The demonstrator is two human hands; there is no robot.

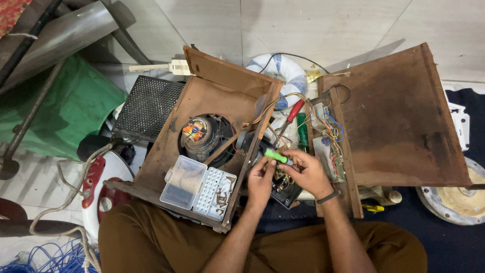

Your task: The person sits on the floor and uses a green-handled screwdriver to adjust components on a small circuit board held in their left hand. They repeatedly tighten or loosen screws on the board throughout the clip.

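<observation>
My right hand grips a small screwdriver with a bright green handle, its tip pointing down into a dark electronic part between two wooden boxes. My left hand rests against that same part, fingers curled on its edge, steadying it. Tangled coloured wires run from the part up to a circuit board in the right box. A red-handled screwdriver and a dark green one lie just above my hands.
An open wooden speaker box holds a round speaker and a clear plastic bit case. A wooden panel lies right. A black perforated grille, green cloth, a white tape roll and rope surround them.
</observation>
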